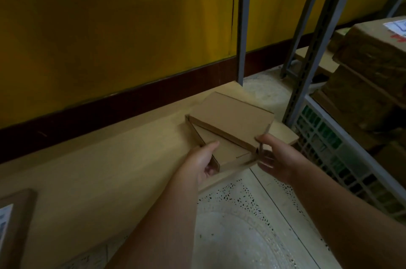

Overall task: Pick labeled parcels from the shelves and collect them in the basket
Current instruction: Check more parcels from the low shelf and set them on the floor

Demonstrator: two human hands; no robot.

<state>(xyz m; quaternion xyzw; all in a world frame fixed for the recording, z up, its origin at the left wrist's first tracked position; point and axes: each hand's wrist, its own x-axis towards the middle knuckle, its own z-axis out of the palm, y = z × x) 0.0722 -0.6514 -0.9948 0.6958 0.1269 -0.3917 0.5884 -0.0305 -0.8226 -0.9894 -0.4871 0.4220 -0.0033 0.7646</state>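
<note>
Between left grip (203, 164) and right grip (278, 159), over a low wooden shelf (123, 159), a flat cardboard parcel (230, 119) is clasped at its two near corners, thumbs on top and fingers beneath, with the slatted basket (325, 143) just right of the right grip.

Dim yellow wall (109, 27), dark brown skirting (109, 110), speckled pale floor (252, 224), grey metal uprights (242, 27).
</note>
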